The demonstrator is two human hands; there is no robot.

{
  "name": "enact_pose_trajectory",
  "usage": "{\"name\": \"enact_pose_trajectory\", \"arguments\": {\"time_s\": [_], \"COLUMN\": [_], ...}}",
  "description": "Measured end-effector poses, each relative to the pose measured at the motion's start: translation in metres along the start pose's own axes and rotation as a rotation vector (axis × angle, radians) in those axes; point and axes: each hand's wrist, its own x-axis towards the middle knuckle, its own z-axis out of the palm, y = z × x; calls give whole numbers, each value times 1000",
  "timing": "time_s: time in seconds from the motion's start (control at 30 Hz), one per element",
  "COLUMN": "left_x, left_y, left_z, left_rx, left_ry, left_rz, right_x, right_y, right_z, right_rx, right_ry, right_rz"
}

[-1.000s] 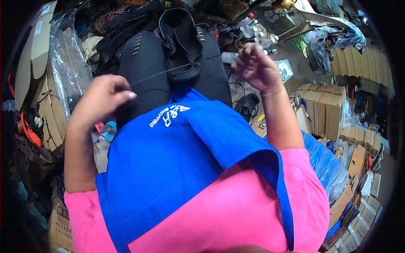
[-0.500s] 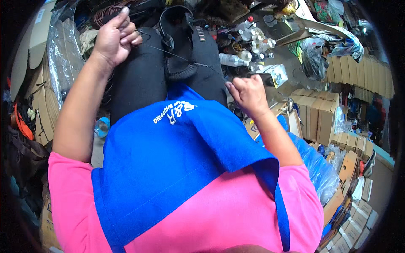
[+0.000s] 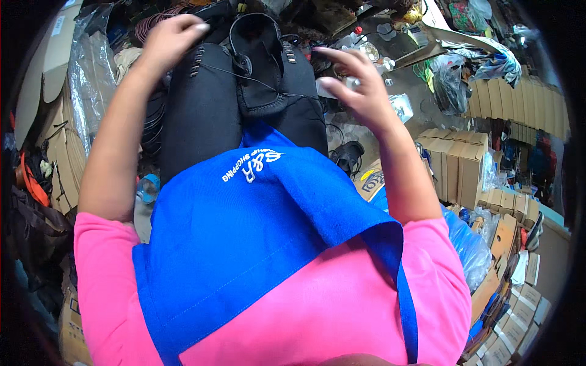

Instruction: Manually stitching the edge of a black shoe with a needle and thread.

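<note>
A black moccasin-style shoe (image 3: 262,110) lies between my thighs, its stitched rounded end toward me. Dark thread (image 3: 259,82) runs loosely from the stitching, one strand over my left thigh and another over the right. My left hand (image 3: 177,38) is above my left knee, slightly blurred, its fingers loosely stretched and no held thing visible. To the right of the shoe, my right hand (image 3: 357,85) is raised with thumb and forefinger spread apart. Nothing shows between them. Neither hand touches the shoe.
Several bottles (image 3: 369,53) stand beyond my right hand. Cardboard boxes (image 3: 458,161) are stacked at the right, near blue plastic wrapping (image 3: 467,244). Flattened cardboard and clear plastic sheeting (image 3: 94,79) stand at the left. A coil of brown cord (image 3: 149,23) lies beyond my left hand.
Both hands were closed, with the thread stretched between them; now their fingers have loosened and the thread lies slack. My right hand has moved up and forward. The shoe stays in place.
</note>
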Motion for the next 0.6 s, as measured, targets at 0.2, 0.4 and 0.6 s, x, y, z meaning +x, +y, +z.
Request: {"name": "enact_pose_trajectory", "arguments": {"time_s": [0.2, 0.4, 0.6], "left_x": [-62, -57, -24], "left_y": [106, 90, 92], "left_z": [37, 36, 64], "left_rx": [116, -85, -109], "left_ry": [-507, -364, -353], "left_rz": [251, 261, 381], "right_x": [50, 30, 18], "right_y": [-10, -15, -18], "right_z": [34, 39, 32], "right_rx": [-340, -160, -59], "right_ry": [-172, -108, -381], "right_rz": [-81, 124, 55]}}
